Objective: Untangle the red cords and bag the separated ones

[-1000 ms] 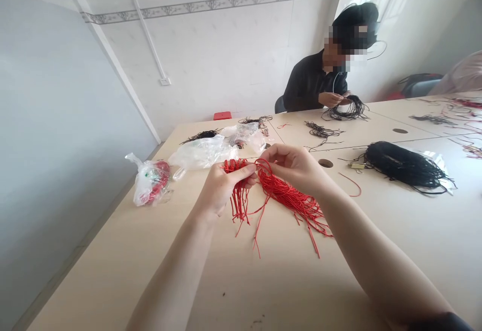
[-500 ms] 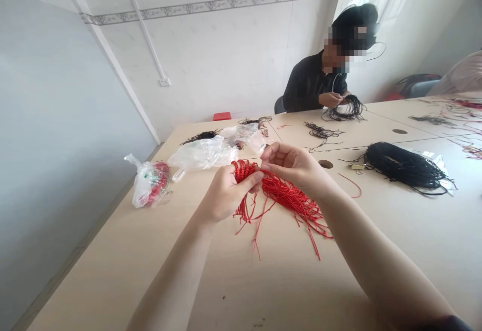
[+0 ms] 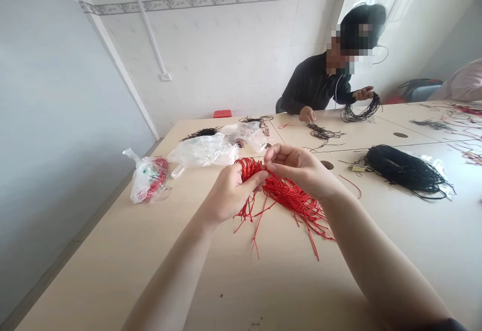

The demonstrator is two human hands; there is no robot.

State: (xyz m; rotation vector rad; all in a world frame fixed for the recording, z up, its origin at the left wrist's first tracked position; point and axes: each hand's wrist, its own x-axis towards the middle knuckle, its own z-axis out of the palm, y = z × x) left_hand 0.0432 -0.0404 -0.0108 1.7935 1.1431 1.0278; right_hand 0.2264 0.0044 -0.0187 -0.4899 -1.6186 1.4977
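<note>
From the head view, the left hand [image 3: 233, 193] is curled shut around the looped top of a red cord bundle [image 3: 288, 195]. The bundle lies on a pale wood table [image 3: 113, 260], its loose ends trailing toward the person. Just beside the left hand, the right hand [image 3: 301, 168] pinches the cord closed between thumb and forefinger. Left of the bundle sits a knotted plastic bag [image 3: 146, 180] with red cord inside; beyond it lies a clear plastic bag [image 3: 203, 151]. Right of it rests a black cord hank [image 3: 402, 175]. Well beyond the bundle, a co-worker [image 3: 312, 82] raises 1 open hand with a black cord loop [image 3: 359, 114] hanging from it.
</note>
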